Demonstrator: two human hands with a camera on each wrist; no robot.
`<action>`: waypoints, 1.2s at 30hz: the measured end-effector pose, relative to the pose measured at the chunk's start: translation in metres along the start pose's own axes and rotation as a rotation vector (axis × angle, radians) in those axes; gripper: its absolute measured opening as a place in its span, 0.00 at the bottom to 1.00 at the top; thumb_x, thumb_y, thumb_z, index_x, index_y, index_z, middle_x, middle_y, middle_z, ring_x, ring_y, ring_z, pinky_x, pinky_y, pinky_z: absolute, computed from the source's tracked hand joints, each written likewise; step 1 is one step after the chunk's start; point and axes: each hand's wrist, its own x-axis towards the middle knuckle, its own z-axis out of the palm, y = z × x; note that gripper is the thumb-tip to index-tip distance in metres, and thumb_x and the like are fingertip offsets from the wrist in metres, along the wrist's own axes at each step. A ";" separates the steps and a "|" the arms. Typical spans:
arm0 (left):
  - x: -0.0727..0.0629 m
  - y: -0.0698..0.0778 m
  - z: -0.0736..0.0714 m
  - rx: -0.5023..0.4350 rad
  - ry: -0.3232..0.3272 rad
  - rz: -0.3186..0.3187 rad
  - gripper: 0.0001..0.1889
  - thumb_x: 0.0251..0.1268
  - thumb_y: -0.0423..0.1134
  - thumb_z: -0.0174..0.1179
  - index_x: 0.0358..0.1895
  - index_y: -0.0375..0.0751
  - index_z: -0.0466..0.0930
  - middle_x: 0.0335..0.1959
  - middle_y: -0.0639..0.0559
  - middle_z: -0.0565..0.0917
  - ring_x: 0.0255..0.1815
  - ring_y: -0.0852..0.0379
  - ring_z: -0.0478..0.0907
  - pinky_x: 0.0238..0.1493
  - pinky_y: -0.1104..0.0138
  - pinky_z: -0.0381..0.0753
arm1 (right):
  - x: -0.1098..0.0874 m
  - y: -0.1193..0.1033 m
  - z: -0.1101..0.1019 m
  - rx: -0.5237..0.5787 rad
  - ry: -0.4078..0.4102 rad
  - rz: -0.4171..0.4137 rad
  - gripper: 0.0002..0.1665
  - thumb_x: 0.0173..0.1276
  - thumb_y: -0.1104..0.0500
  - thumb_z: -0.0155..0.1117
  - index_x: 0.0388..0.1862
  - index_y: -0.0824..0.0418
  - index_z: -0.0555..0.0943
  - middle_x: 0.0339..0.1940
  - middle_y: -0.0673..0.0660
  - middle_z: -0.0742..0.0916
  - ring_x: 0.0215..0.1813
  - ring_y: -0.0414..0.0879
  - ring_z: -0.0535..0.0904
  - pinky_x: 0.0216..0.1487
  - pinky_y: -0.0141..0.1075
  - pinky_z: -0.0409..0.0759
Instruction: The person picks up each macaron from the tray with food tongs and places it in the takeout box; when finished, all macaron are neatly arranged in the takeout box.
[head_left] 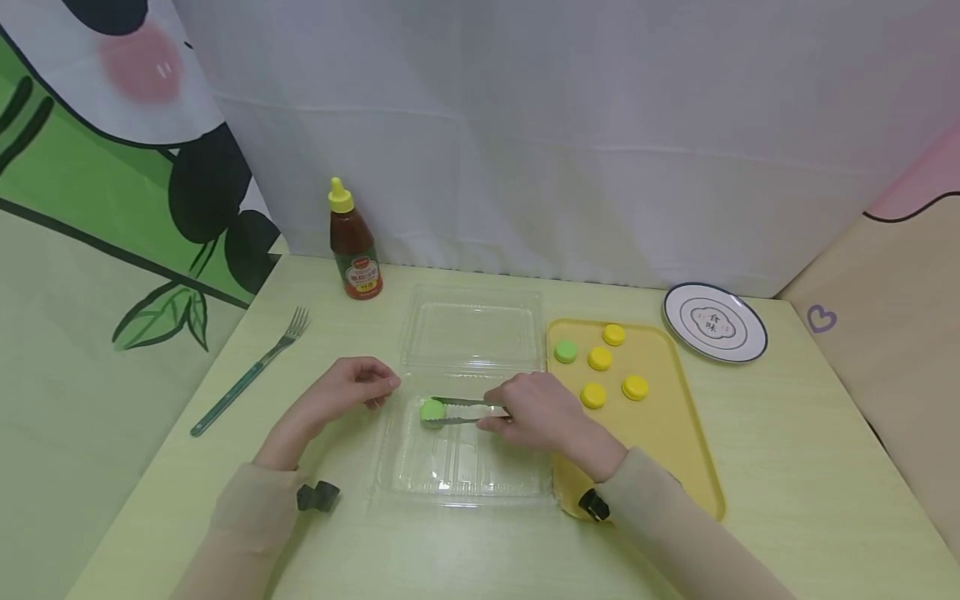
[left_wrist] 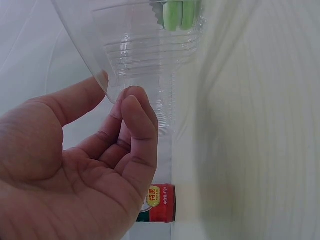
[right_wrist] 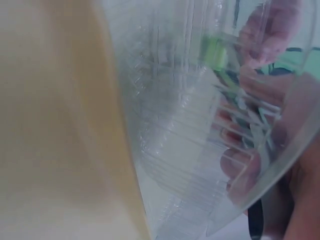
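A clear plastic hinged box [head_left: 408, 475] lies unfolded on the table, its lid [head_left: 472, 329] towards the back wall. My left hand [head_left: 348, 387] pinches the box's left rim near the hinge; in the left wrist view the thumb and fingertips meet about a corner of the clear rim [left_wrist: 82, 55]. My right hand [head_left: 543, 417] holds metal tongs [head_left: 468, 402] over the box's base. Between the tong tips is a green macaron [head_left: 432, 412], at the left part of the base. Seen from the left wrist, the macaron [left_wrist: 172, 16] shows two green layers behind the plastic.
Right of the box, a yellow tray [head_left: 667, 433] carries one green macaron [head_left: 566, 351] and several yellow ones [head_left: 634, 387]. A white plate [head_left: 682, 321] is behind it. A sauce bottle [head_left: 356, 250] stands at the back left, and a fork [head_left: 251, 375] lies at the left.
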 end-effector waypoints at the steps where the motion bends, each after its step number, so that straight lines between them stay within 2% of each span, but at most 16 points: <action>1: 0.000 0.000 0.000 0.000 0.000 0.001 0.16 0.72 0.42 0.61 0.51 0.30 0.79 0.38 0.41 0.83 0.36 0.52 0.77 0.42 0.63 0.80 | 0.000 0.000 0.001 -0.002 -0.002 0.002 0.26 0.67 0.42 0.69 0.18 0.52 0.68 0.15 0.43 0.58 0.19 0.37 0.55 0.22 0.32 0.52; 13: -0.001 0.001 0.000 -0.001 0.004 0.004 0.16 0.72 0.42 0.61 0.51 0.30 0.79 0.39 0.41 0.83 0.36 0.52 0.78 0.43 0.63 0.80 | -0.001 0.000 0.002 -0.014 0.003 0.007 0.25 0.65 0.40 0.70 0.20 0.50 0.70 0.15 0.42 0.63 0.20 0.36 0.58 0.21 0.32 0.55; 21: -0.001 -0.001 0.000 -0.001 0.003 0.003 0.16 0.72 0.42 0.61 0.51 0.30 0.79 0.39 0.41 0.83 0.37 0.52 0.78 0.43 0.63 0.80 | -0.002 -0.002 -0.001 -0.011 0.010 0.011 0.20 0.64 0.39 0.70 0.24 0.49 0.75 0.16 0.43 0.72 0.21 0.38 0.64 0.21 0.32 0.60; 28: -0.001 0.000 0.000 -0.002 0.004 0.008 0.16 0.72 0.42 0.61 0.50 0.30 0.79 0.38 0.41 0.83 0.36 0.52 0.78 0.43 0.63 0.81 | -0.005 -0.001 -0.004 0.002 0.039 0.014 0.24 0.64 0.39 0.70 0.21 0.52 0.73 0.15 0.43 0.64 0.19 0.37 0.60 0.20 0.31 0.56; 30: -0.002 0.000 0.000 -0.002 0.005 0.008 0.16 0.72 0.42 0.62 0.51 0.30 0.79 0.39 0.41 0.83 0.36 0.52 0.78 0.43 0.63 0.80 | -0.007 0.000 -0.006 0.001 0.048 0.018 0.24 0.63 0.39 0.71 0.21 0.51 0.73 0.14 0.43 0.65 0.19 0.37 0.60 0.20 0.31 0.56; 33: -0.002 0.001 0.001 -0.002 0.006 0.007 0.16 0.71 0.42 0.62 0.51 0.31 0.79 0.39 0.41 0.84 0.36 0.52 0.79 0.42 0.63 0.80 | -0.009 0.000 -0.010 0.010 0.052 0.029 0.21 0.62 0.39 0.72 0.25 0.53 0.79 0.16 0.42 0.70 0.19 0.37 0.62 0.20 0.32 0.59; 36: -0.003 0.001 0.001 -0.011 0.004 0.015 0.16 0.71 0.42 0.62 0.50 0.30 0.79 0.38 0.41 0.83 0.35 0.52 0.78 0.42 0.62 0.80 | -0.011 0.000 -0.014 0.019 0.045 0.046 0.21 0.61 0.39 0.73 0.34 0.55 0.84 0.17 0.42 0.74 0.19 0.37 0.65 0.20 0.32 0.62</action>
